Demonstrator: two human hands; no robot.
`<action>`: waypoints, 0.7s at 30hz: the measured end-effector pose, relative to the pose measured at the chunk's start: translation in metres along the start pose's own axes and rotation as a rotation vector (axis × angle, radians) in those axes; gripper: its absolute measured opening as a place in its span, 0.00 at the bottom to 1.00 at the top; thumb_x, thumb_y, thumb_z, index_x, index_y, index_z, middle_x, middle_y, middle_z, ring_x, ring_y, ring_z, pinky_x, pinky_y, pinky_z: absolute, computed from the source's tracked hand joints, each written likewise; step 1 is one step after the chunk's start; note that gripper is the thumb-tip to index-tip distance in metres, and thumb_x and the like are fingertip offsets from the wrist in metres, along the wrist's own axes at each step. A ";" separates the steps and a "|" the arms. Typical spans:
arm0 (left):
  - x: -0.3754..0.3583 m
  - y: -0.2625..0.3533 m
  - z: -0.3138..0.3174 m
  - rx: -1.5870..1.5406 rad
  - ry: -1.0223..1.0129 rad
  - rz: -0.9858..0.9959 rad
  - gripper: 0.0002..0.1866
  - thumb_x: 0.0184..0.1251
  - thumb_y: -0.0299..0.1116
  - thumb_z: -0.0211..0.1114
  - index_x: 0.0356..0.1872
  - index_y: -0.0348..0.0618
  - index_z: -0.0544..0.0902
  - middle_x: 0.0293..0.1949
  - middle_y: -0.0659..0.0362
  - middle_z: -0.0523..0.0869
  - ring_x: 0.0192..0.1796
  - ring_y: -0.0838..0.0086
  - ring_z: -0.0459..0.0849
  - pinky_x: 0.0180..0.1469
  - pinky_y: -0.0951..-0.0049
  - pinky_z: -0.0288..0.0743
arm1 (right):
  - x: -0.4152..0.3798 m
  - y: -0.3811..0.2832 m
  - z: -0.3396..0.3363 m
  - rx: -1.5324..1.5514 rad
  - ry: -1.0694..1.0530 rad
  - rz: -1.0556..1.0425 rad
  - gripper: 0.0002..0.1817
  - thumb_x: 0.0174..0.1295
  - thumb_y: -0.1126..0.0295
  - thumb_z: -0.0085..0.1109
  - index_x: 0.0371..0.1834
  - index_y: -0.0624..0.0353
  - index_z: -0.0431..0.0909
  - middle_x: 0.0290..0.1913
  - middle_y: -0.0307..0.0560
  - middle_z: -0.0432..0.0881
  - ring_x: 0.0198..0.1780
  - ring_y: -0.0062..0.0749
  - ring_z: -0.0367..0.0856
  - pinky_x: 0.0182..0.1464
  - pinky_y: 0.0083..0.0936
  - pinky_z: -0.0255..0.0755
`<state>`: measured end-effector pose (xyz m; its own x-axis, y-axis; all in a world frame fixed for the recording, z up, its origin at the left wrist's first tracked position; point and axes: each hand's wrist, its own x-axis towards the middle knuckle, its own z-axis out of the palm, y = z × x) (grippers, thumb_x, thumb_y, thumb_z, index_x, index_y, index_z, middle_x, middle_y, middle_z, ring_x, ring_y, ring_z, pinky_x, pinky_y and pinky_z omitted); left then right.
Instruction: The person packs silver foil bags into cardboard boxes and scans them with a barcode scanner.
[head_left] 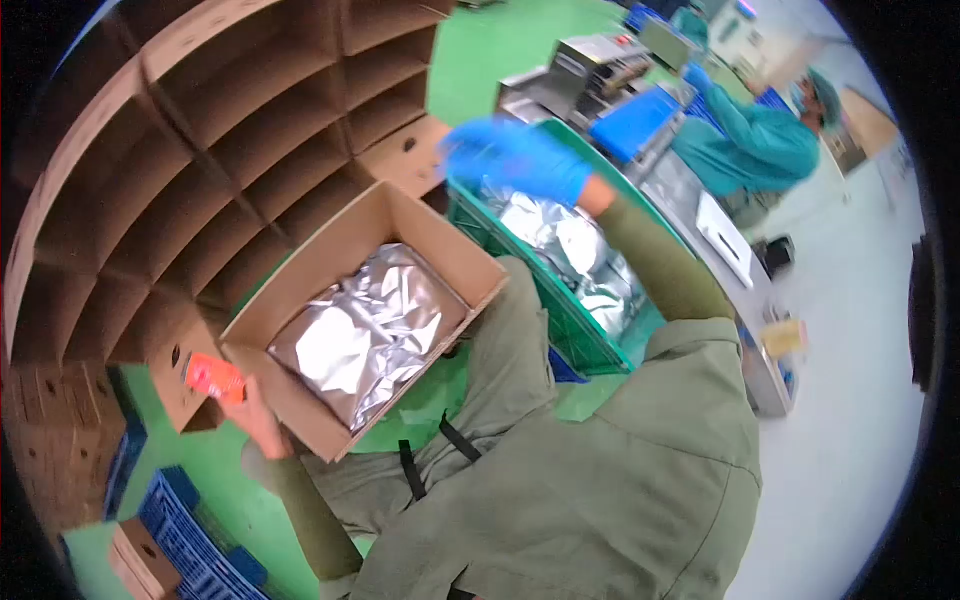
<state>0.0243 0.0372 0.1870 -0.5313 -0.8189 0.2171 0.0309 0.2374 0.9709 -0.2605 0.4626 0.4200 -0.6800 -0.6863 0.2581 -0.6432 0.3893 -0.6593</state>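
Observation:
My left hand point(259, 415) is at the left side of an open cardboard box point(300, 262), its fingers closed on a small orange-red item point(215, 378) with pale marks. Shiny silver foil packs point(370, 335) lie flat inside that box. My right hand point(515, 163), in a blue glove, is over the near-left end of a green plastic crate point(575, 308), smeared by motion so its fingers do not show clearly. More silver foil packs point(570, 240) fill the crate, below the gloved hand and forearm.
Stacked open cardboard boxes point(200, 150) form a wall at the left. Blue crates point(195, 540) sit on the green floor point(490, 75) at lower left. Right of the green crate runs a bench with a machine point(590, 75). A person in teal point(745, 150) works beyond it.

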 end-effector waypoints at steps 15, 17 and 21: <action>0.003 0.011 0.010 -0.007 0.004 0.035 0.24 0.65 0.24 0.64 0.62 0.33 0.71 0.49 0.57 0.78 0.50 0.71 0.77 0.59 0.68 0.72 | -0.239 0.388 0.075 0.480 1.009 0.913 0.43 0.51 0.52 0.83 0.65 0.68 0.76 0.60 0.54 0.84 0.58 0.41 0.83 0.61 0.36 0.78; -0.005 0.027 0.008 0.061 0.000 0.028 0.24 0.64 0.24 0.64 0.61 0.34 0.71 0.48 0.58 0.77 0.49 0.72 0.76 0.58 0.69 0.72 | -0.203 0.338 0.033 -0.151 0.773 0.563 0.49 0.47 0.56 0.85 0.70 0.69 0.72 0.59 0.59 0.84 0.57 0.44 0.84 0.61 0.37 0.77; -0.007 0.041 0.017 -0.075 0.008 0.034 0.29 0.65 0.26 0.69 0.66 0.36 0.71 0.53 0.58 0.80 0.52 0.70 0.78 0.60 0.66 0.73 | -0.113 0.141 -0.057 -0.594 0.340 0.078 0.45 0.53 0.44 0.78 0.64 0.68 0.75 0.60 0.62 0.83 0.59 0.46 0.83 0.62 0.39 0.76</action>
<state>0.0149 0.0611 0.2235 -0.5225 -0.8149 0.2507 0.1122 0.2258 0.9677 -0.2945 0.6302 0.3381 -0.7424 -0.4497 0.4967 -0.6058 0.7672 -0.2108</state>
